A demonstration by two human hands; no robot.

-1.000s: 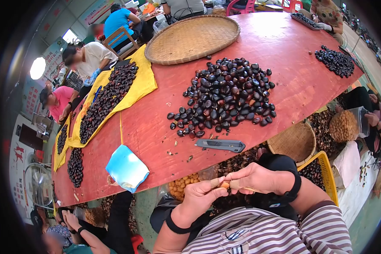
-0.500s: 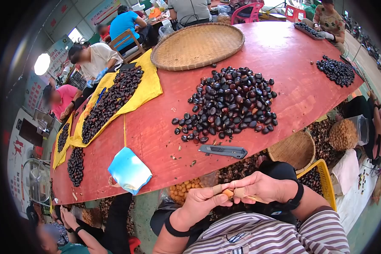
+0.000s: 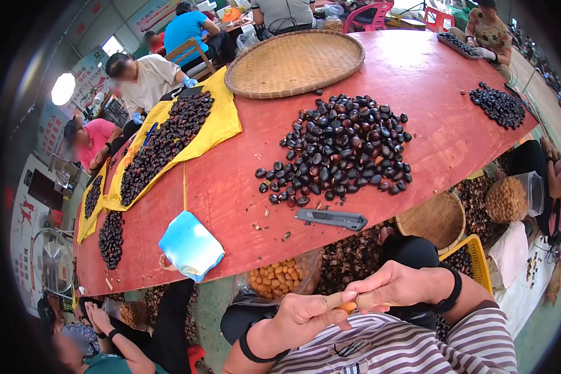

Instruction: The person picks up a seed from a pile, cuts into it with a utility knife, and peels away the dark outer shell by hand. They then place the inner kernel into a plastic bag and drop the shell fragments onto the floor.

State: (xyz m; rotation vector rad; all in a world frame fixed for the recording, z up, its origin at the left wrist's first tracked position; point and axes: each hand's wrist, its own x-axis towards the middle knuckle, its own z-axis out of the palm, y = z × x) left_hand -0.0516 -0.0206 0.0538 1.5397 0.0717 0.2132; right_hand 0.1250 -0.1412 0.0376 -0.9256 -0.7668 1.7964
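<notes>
A small peeled orange nut kernel [image 3: 348, 306] sits between the fingertips of my two hands, low in front of my striped shirt. My left hand [image 3: 298, 321] pinches it from the left, its fingers closed. From the right, my right hand [image 3: 397, 288] closes its thumb and fingers at the kernel's other end. Pale coverings wrap some of my fingertips. A thin yellowish piece shows under my right fingers, too small to name. Beyond my hands, a grey utility knife [image 3: 331, 219] lies on the red table [image 3: 249, 162], before a heap of dark, shiny nuts [image 3: 346, 146].
A bag of orange kernels [image 3: 277, 278] and discarded shells [image 3: 352, 255] are below the table edge. On the table lie a blue-white cloth or mask [image 3: 192, 246], a woven tray [image 3: 293, 64] and a yellow sheet [image 3: 221, 115] with more nuts. A yellow crate [image 3: 478, 265] stands right. Several people sit around.
My hands have moved slightly lower, toward my shirt, still together at the kernel. More of the kernel bag shows. At the left, a co-worker's blue-gloved hand has moved.
</notes>
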